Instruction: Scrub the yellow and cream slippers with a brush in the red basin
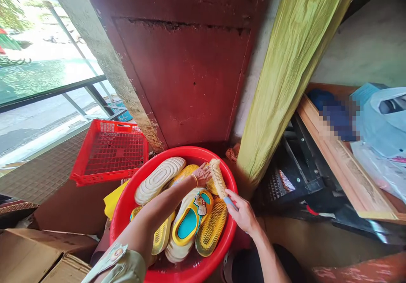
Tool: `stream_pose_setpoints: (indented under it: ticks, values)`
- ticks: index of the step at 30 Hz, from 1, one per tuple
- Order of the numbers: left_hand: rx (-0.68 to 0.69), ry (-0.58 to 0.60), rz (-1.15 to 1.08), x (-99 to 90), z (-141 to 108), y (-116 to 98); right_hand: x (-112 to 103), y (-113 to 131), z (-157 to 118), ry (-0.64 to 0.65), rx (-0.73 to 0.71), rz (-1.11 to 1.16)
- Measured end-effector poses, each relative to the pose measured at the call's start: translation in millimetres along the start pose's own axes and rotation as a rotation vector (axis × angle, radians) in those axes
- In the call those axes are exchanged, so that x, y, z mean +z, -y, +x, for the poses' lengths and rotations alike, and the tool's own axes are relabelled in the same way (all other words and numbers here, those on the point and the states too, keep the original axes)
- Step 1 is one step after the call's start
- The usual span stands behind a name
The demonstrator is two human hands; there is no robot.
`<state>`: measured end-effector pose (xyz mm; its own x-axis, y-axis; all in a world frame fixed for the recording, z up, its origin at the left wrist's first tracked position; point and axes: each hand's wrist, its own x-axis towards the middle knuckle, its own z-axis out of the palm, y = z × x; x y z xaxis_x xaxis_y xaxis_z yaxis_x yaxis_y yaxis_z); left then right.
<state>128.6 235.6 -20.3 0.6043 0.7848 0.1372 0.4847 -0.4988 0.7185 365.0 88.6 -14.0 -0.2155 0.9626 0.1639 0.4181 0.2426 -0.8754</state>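
Your right hand (242, 213): fingers closed on a blue-handled scrubbing brush (220, 181). Your left hand (201, 175): fingers spread on a yellow sandal (185, 173). More sandals (157, 180) lie in the red basin (177, 151).

light: bright daylight from window (47, 42); shadows: deep at right; edges: bowed; pixelated patch (336, 118)

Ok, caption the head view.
Left hand rests on a yellow slipper; right hand holds a blue-handled bristle brush over a round red plastic basin.
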Motion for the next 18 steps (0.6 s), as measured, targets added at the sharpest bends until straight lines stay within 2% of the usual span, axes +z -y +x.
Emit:
stream_pose_setpoints:
  ticks: [3, 8, 14, 18]
  values:
    - [0.092, -0.045, 0.031, -11.6, -21, 5, -1, 8, -2, -0.04, -0.004, -0.013]
    - [0.076, -0.053, 0.132, -23.6, -52, -4, -2, 20, -6, -0.07, 0.026, -0.026]
    - [-0.048, -0.354, 0.19, -36.3, -84, -19, 2, 25, -9, -0.082, 0.032, 0.01]
    - [-0.209, -0.542, 0.112, -51.6, -110, -28, 12, 34, -15, -0.021, 0.047, 0.045]
